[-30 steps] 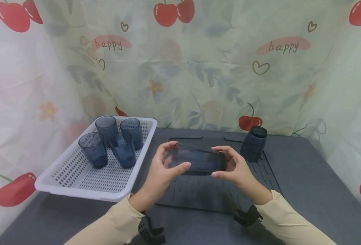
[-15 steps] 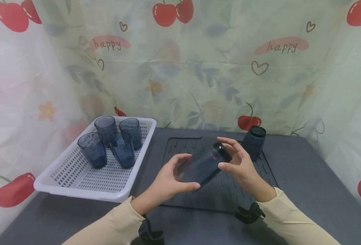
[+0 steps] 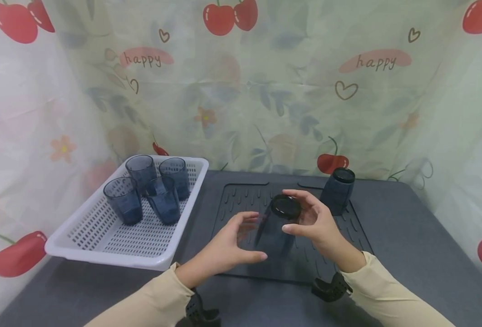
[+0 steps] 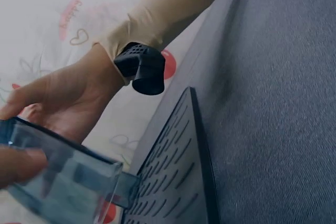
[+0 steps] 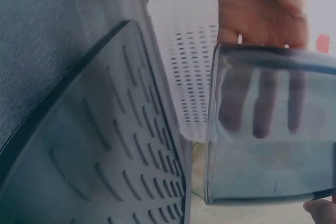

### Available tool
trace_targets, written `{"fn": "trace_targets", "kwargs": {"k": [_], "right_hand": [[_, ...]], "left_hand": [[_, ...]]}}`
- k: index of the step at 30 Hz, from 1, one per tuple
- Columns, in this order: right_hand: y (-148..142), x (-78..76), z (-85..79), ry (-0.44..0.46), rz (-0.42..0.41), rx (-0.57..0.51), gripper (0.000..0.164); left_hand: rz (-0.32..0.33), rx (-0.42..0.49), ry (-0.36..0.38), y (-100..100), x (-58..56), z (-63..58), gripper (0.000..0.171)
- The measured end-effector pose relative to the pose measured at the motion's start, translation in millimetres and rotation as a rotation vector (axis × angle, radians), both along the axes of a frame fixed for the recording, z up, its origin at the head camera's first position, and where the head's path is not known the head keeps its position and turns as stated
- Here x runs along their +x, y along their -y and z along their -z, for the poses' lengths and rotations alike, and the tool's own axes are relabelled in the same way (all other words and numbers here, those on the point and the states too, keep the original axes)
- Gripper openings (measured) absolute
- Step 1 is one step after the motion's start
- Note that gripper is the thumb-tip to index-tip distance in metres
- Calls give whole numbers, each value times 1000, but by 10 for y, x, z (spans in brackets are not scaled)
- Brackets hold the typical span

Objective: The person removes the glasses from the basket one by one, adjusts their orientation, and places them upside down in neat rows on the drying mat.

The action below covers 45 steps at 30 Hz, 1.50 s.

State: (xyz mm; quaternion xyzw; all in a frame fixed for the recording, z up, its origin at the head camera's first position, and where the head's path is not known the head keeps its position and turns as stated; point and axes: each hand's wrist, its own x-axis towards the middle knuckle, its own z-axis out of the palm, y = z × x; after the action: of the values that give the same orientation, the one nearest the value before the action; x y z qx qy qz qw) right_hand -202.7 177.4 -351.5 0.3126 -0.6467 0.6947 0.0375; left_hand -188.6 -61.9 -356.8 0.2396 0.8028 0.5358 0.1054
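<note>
A dark blue drinking glass [image 3: 279,227] hangs upside down above the black ridged drying mat [image 3: 245,268], base upward and mouth down. My right hand [image 3: 316,220] grips it near the base, fingers behind and thumb at the front. To the left of the glass, my left hand [image 3: 233,245] is spread with thumb and fingers wide apart. In the right wrist view the fingers of the left hand [image 5: 252,19] show through the clear glass wall [image 5: 268,166]; contact cannot be told. The left wrist view shows the glass [image 4: 68,177] rim down over the mat [image 4: 173,171].
A white perforated basket [image 3: 102,261] at the left holds several upright blue glasses [image 3: 124,202]. Another upside-down glass [image 3: 339,193] stands on the mat's back right corner. The dark grey tabletop [image 3: 412,254] reaches to patterned curtains [image 3: 245,113] behind and at the sides.
The glass has turned from lying sideways to upside down, its base now upward. My left hand's thumb and fingers have come away from around it; my right hand keeps its grip.
</note>
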Motion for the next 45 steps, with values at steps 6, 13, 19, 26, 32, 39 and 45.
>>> {"fn": "trace_targets", "kwargs": {"k": [6,13,19,26,32,39,45], "right_hand": [[-56,-17,23,29,59,43,66],[-105,-55,-1,36,105,49,67],[-124,-106,-42,48,121,44,68],[-171,-189,-127,81,168,59,69],[-213,-272,-195,99,217,96,69],[-262,-375,-285,99,274,121,68],[-310,-468,-372,104,310,157,68]], "left_hand": [[-29,-85,13,97,0,14,63],[56,-173,-1,149,-15,62,37],[114,-214,9,180,-19,69,35],[176,-246,59,237,-37,78,34],[233,-262,98,279,-55,120,33],[243,-253,97,287,-58,124,32],[237,-259,88,296,-61,132,31]]}}
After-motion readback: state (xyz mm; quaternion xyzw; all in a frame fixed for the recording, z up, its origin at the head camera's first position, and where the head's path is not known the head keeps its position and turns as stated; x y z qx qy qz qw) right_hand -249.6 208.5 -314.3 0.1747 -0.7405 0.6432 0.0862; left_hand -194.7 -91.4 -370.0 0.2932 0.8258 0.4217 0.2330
